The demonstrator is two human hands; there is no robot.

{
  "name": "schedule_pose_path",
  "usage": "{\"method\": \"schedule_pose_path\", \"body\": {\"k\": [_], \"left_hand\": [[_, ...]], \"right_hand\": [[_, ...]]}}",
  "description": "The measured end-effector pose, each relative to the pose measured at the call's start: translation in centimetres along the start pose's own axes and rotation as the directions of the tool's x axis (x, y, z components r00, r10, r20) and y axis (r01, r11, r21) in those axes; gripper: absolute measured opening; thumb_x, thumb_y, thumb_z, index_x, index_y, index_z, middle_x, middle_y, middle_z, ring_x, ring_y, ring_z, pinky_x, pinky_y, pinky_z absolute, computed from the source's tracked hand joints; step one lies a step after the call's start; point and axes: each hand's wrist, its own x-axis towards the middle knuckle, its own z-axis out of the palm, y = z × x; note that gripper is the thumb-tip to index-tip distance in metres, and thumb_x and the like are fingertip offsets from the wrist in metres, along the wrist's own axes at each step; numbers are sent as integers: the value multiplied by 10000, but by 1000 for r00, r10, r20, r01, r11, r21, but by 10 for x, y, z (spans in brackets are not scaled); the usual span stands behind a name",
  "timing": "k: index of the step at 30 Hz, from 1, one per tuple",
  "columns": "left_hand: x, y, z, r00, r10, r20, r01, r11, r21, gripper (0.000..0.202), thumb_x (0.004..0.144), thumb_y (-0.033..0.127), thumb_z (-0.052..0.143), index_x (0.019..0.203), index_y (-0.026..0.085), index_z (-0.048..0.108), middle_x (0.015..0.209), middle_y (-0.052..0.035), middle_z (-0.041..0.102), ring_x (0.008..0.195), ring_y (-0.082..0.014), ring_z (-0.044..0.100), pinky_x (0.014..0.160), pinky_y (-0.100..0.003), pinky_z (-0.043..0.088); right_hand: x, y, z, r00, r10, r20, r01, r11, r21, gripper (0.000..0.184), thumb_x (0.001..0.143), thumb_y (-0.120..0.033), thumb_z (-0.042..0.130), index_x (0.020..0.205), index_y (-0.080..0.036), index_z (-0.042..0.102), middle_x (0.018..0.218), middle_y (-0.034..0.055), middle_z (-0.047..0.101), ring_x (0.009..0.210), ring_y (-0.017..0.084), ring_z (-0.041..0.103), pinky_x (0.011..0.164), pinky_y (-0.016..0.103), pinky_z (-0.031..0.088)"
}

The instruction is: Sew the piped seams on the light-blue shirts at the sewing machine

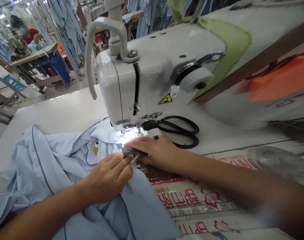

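Note:
A light blue garment (147,200) with dark blue piping is bunched under the head of a white sewing machine (152,73). My left hand (108,176) is closed, its fingers pinching the cloth just in front of the needle area. Close beside it on the right, my right hand (156,151) grips the cloth edge between thumb and fingers, forefinger reaching toward the lit presser foot (132,131). A small pale strip shows between the hands; its kind is unclear. On the garment, a yellow patch (95,148) is partly visible among the folds.
Black-handled scissors (184,133) lie on the machine bed behind my right hand. A clear-covered ruler strip (206,211) runs along the front edge. An orange object (281,78) is at right. Farther back, a person (33,36) sits at another table near hanging blue garments (67,30).

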Motion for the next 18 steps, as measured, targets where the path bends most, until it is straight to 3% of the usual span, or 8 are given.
{"method": "schedule_pose_path", "body": {"k": [4, 10, 14, 18], "left_hand": [[2, 2, 2, 1000, -6, -2, 6, 1000, 2, 162, 834, 30, 399, 788, 80, 546, 801, -116, 607, 1032, -241, 540, 853, -403, 511], [8, -13, 5, 997, -5, -79, 5, 1000, 5, 142, 841, 25, 412, 805, 60, 545, 813, -125, 617, 998, -222, 569, 883, -388, 509], [5, -17, 4, 997, -26, -72, 25, 1000, -17, 153, 841, 33, 415, 949, 33, 523, 996, -177, 596, 1107, -241, 509, 930, -391, 484], [2, -15, 5, 983, -184, -10, 183, 981, -67, 312, 830, 53, 343, 1114, 55, 471, 1079, -188, 543, 1112, -244, 487, 896, -428, 484]], "right_hand": [[-8, -6, 1, 994, -98, -54, 97, 995, -22, 217, 878, -237, 432, 1008, -178, 595, 975, 61, 655, 775, 155, 600, 587, 259, 371], [-3, -3, 5, 998, 40, -52, -43, 997, -61, 286, 823, -184, 451, 1084, -202, 565, 787, 47, 671, 698, 159, 600, 572, 243, 363], [-3, -4, 0, 996, 74, 39, -75, 997, 31, 332, 723, -182, 496, 1048, -195, 561, 773, 33, 666, 656, 160, 593, 534, 236, 346], [-5, -9, -10, 988, 19, 151, -37, 993, 116, 338, 662, -120, 475, 985, -174, 557, 836, 25, 661, 667, 152, 592, 487, 245, 308]]}}
